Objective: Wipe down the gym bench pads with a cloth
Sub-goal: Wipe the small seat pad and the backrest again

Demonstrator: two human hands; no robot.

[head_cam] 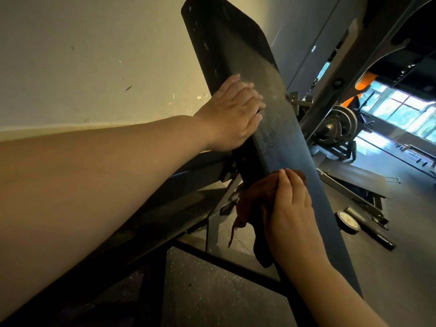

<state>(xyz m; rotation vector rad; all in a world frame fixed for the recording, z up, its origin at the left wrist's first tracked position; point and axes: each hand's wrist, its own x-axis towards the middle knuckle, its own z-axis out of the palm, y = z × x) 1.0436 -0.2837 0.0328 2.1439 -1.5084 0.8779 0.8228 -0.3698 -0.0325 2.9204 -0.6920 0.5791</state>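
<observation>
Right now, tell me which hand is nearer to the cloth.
Right. The right hand presses the cloth against the pad; the left hand holds the pad higher up, apart from the cloth.

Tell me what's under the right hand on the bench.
A brown cloth, pressed by the right hand against the black bench pad; part of it hangs off the edge. The pad surface beneath the cloth is hidden.

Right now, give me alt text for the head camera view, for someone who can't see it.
The right hand presses a brown cloth against the tilted black bench pad, while the left hand holds the pad's edge higher up. Weight plates stand behind.
</observation>
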